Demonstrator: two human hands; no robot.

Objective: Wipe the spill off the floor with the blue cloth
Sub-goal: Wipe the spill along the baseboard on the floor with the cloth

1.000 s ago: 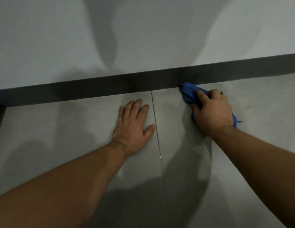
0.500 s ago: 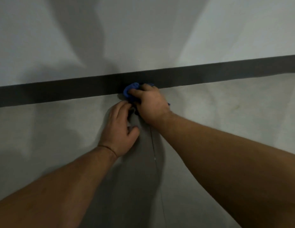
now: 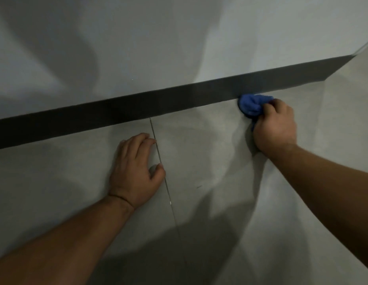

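At the dark grey skirting strip (image 3: 179, 99), the right hand (image 3: 274, 125) is bunching the crumpled blue cloth (image 3: 252, 105), fingers curled around it. Left hand (image 3: 136, 171) is bracing on grey floor tile (image 3: 66, 171), fingers loosely together. Risk: the wadded cloth is likely smearing liquid into the wall joint; no spill discernible.

blue cloth (image 3: 251, 105): part hidden under right hand (image 3: 274, 125) | forearms: cut off by frame edge

both bare forearms reach forward and down toward the dark skirting strip (image 3: 179, 101). the left hand (image 3: 136, 171) is planted palm down just short of the strip, fingers loosely curled, thumb out to the side, a thin band at the wrist. the right hand (image 3: 274, 125) is further right, right against the strip, fingers closed round a bunched blue cloth (image 3: 251, 105).
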